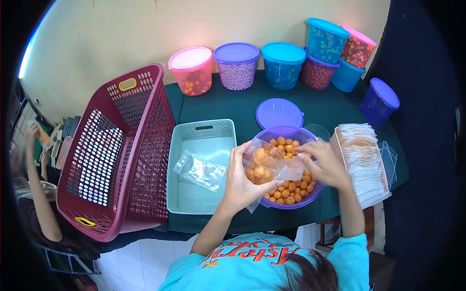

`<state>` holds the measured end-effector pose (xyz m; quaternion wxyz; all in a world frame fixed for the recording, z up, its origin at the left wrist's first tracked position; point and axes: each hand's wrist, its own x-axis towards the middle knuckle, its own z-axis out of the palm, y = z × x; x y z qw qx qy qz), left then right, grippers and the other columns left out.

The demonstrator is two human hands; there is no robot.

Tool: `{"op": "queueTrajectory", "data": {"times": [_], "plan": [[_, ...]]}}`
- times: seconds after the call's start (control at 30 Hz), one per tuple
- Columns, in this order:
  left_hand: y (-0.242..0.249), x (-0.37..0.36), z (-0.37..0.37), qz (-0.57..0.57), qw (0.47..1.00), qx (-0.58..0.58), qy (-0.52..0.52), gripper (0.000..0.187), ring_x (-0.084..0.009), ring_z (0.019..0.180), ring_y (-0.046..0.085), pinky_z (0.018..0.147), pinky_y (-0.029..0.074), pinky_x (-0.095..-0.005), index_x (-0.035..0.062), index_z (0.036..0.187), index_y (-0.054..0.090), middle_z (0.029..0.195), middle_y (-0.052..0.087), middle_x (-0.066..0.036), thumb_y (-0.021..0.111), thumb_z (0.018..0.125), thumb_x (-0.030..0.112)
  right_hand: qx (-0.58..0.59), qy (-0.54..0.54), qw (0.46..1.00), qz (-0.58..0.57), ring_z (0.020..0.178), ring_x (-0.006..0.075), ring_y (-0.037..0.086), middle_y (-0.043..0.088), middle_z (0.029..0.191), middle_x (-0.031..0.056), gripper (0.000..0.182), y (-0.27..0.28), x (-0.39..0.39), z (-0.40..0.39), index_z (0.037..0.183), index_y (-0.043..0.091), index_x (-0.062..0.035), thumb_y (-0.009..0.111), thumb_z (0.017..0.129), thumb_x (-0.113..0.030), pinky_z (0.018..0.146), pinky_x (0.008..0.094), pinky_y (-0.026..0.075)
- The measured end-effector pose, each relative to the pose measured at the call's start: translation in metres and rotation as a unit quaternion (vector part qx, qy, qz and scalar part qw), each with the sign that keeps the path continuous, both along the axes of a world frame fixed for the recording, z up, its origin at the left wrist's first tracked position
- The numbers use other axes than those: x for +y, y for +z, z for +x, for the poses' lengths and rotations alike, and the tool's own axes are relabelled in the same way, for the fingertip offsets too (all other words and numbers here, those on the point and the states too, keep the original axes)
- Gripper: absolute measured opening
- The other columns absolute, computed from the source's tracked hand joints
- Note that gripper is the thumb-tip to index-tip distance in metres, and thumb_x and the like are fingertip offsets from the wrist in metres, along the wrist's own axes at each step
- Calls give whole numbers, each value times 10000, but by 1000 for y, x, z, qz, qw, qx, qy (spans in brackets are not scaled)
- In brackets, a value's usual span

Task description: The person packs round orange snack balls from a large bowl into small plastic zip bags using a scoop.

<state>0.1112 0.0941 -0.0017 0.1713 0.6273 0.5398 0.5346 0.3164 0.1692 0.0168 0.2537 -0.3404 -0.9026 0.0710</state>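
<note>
My left hand [245, 182] is closed around a clear plastic bag [253, 169] with orange ball snacks in it, above the left side of an open purple tub [318, 191]. My right hand [325, 164] is over the tub's right side, its fingers closed on what looks like a clear plastic scoop [292, 170]; its outline blends with the bag. More orange ball snacks [291, 193] fill the tub below both hands. The purple lid [279, 114] lies flat behind the tub.
A pale green basket [201, 206] holds a clear packet [200, 170]. Left of it stands a large maroon laundry basket [145, 179]. A box of stacked white packets [361, 165] is at right. Lidded tubs [236, 68] line the back. Another person's arm [41, 203] shows far left.
</note>
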Motion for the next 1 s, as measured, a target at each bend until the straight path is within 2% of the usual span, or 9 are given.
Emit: {"op": "queueTrajectory", "data": {"times": [0.07,0.23,0.3,0.33,0.4,0.43,0.63,0.83,1.0], "plan": [[1,4,3,10,1000,9,17,944,-199,905,481,772,412,-328,-13,1185,336,1053,442,-117,830,447,304,210,54,954,-205,755,198,560,566,740,104,205,6,-24,-20,917,574,4,537,770,-135,731,303,407],[15,-2,-1,61,996,66,13,872,-243,993,461,825,411,-347,-8,1198,314,1109,395,-152,803,526,256,331,27,920,-207,640,136,527,553,700,78,115,0,-39,-42,808,551,24,519,798,-87,577,258,397],[13,-5,-9,65,983,-142,-97,649,-205,935,498,814,416,-318,-18,1189,365,1034,467,-128,710,668,159,432,15,871,-234,626,55,465,511,667,29,127,-2,-37,-43,773,519,25,486,836,-80,521,212,361],[13,-5,-9,65,983,-141,-99,649,-205,935,498,814,416,-318,-18,1189,365,1034,467,-128,710,668,159,434,13,870,-234,626,55,465,511,667,29,127,-1,-39,-44,773,519,25,486,836,-80,521,212,361],[14,-6,-8,-24,961,-241,-132,394,-153,872,511,774,418,-300,-27,1155,396,939,529,-86,540,814,106,445,-14,878,-178,590,59,435,489,662,18,132,3,-42,-48,779,475,10,443,859,-90,501,226,344],[9,-5,-11,-34,982,-150,-113,319,-139,861,522,783,411,-278,-34,1144,420,910,556,-80,425,881,146,444,-14,878,-178,590,59,435,489,662,18,132,2,-43,-53,779,475,10,443,859,-90,501,226,344],[-8,6,23,78,974,-203,-66,297,-212,894,526,798,397,-290,-62,1051,492,933,538,-139,351,886,140,471,-62,879,50,527,59,399,424,587,40,136,-16,-38,-86,824,425,-16,372,892,-121,465,238,326],[3,-1,8,0,988,-132,-79,281,-188,911,523,793,400,-279,-53,1074,490,979,544,-137,354,878,96,457,-83,885,-18,431,6,312,360,493,-52,157,-10,-35,-73,804,433,-37,349,906,-121,384,192,230],[4,-3,12,-12,916,-345,-205,380,-163,960,515,829,410,-274,-53,1087,490,1038,542,-111,594,768,125,445,-68,890,-71,470,33,356,406,536,-19,153,-17,-41,-71,816,457,-23,374,895,-125,423,211,278]]}}
